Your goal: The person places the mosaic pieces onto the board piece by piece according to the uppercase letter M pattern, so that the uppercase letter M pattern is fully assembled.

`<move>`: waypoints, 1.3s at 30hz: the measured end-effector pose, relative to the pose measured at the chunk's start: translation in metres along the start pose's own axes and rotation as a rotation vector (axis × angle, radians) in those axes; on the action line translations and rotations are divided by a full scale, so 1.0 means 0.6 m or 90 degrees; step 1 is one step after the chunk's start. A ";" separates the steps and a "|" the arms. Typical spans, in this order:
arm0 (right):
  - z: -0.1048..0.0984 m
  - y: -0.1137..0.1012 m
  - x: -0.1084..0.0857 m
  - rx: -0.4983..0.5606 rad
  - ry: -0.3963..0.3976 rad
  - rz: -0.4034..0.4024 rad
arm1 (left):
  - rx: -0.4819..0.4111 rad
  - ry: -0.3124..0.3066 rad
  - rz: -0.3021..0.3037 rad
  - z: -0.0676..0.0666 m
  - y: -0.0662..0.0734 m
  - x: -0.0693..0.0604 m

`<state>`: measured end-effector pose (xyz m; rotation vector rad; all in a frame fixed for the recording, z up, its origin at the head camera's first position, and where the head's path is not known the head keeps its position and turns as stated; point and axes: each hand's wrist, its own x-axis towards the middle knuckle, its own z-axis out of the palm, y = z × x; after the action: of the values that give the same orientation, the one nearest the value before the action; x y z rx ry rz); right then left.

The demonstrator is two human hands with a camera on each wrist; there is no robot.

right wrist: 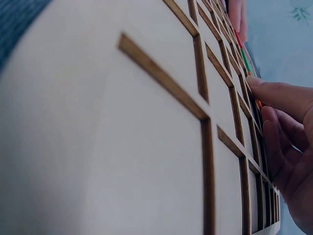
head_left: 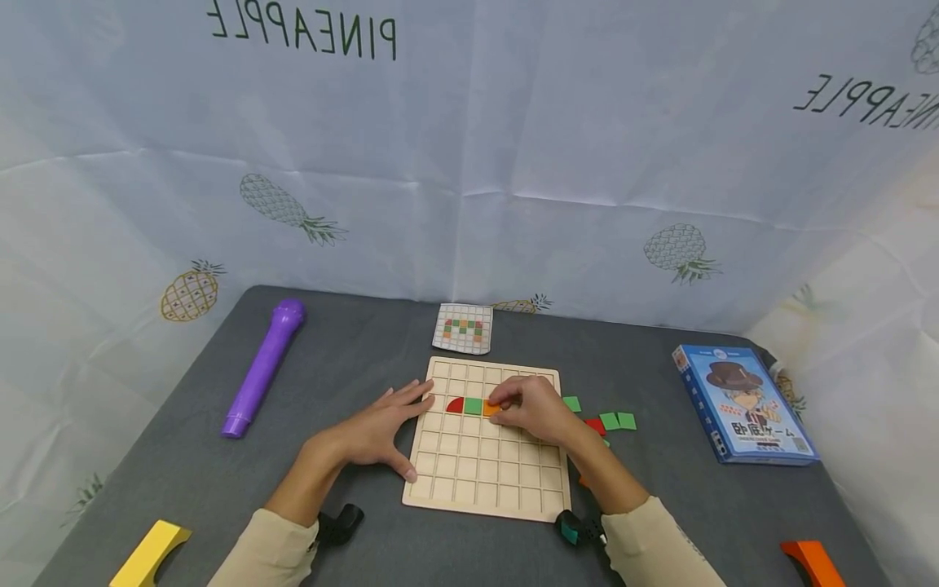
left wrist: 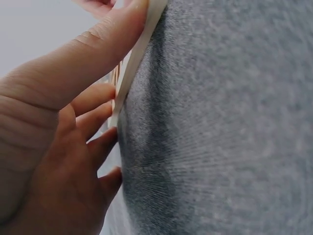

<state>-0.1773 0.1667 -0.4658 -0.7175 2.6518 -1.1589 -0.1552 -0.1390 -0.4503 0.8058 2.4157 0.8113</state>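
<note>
A wooden grid board (head_left: 484,489) lies on the grey table in the head view. My left hand (head_left: 377,428) is spread at its left side, thumb and fingertips touching the edge. Between the thumb and fingers of my right hand (head_left: 535,410) an orange tile (head_left: 490,408) is pinched, down at a cell in the board's upper part. Immediately left of it sit a green square tile (head_left: 473,406) and a red rounded tile (head_left: 456,405), side by side in one row. In the right wrist view, the fingertips (right wrist: 255,81) meet the board at the orange tile, mostly hidden.
Behind the board lies a pattern card (head_left: 463,328). Loose green tiles (head_left: 609,421) and a red tile (head_left: 596,426) lie to the right, partly behind my forearm. A purple stick (head_left: 264,367), a blue box (head_left: 747,403), a yellow block (head_left: 150,554) and an orange block (head_left: 816,562) stand farther out.
</note>
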 end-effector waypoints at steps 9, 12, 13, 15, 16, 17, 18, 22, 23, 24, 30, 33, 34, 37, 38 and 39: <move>0.001 0.001 -0.001 0.000 0.002 0.002 | 0.018 -0.004 -0.025 -0.001 0.010 0.000; 0.001 0.001 0.001 0.005 -0.005 0.003 | 0.011 -0.002 -0.023 -0.002 0.009 -0.001; 0.000 0.001 0.001 0.007 -0.009 0.004 | 0.005 -0.002 -0.021 -0.002 0.008 -0.002; -0.003 0.002 0.000 0.011 -0.019 0.002 | -0.002 -0.003 -0.013 -0.001 0.007 -0.001; -0.006 0.004 -0.001 0.014 -0.027 -0.001 | -0.004 -0.003 -0.009 -0.001 0.007 -0.001; -0.010 0.006 -0.002 0.019 -0.036 -0.005 | -0.005 -0.003 -0.006 -0.001 0.006 -0.001; -0.015 0.007 -0.003 0.027 -0.046 -0.005 | -0.006 -0.004 -0.003 -0.001 0.005 0.000; -0.043 0.014 -0.012 0.049 -0.068 0.000 | -0.009 -0.007 0.002 -0.001 0.004 0.001; -0.052 0.015 -0.014 0.051 -0.067 0.000 | -0.008 -0.008 0.002 -0.001 0.004 0.001; -0.060 0.015 -0.016 0.052 -0.065 0.002 | -0.010 -0.008 0.001 -0.001 0.003 0.001; -0.115 0.028 -0.039 0.021 -0.035 -0.014 | -0.011 -0.010 -0.004 -0.001 0.005 0.001; -0.137 0.038 -0.055 0.007 -0.018 0.001 | -0.013 -0.010 -0.004 0.000 0.005 0.000; -0.142 0.042 -0.060 0.006 -0.013 0.007 | -0.013 -0.010 -0.002 0.000 0.005 0.000; -0.157 0.052 -0.074 -0.002 0.000 0.016 | -0.014 -0.008 0.001 0.001 0.005 -0.001; -0.160 0.056 -0.079 -0.004 0.003 0.017 | -0.015 -0.008 0.001 0.000 0.005 -0.001; -0.163 0.059 -0.082 -0.006 0.006 0.017 | -0.014 -0.007 0.002 0.000 0.005 -0.001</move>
<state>-0.1791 0.2749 -0.4263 -0.6785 2.6681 -1.1456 -0.1536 -0.1374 -0.4480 0.8036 2.3918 0.8308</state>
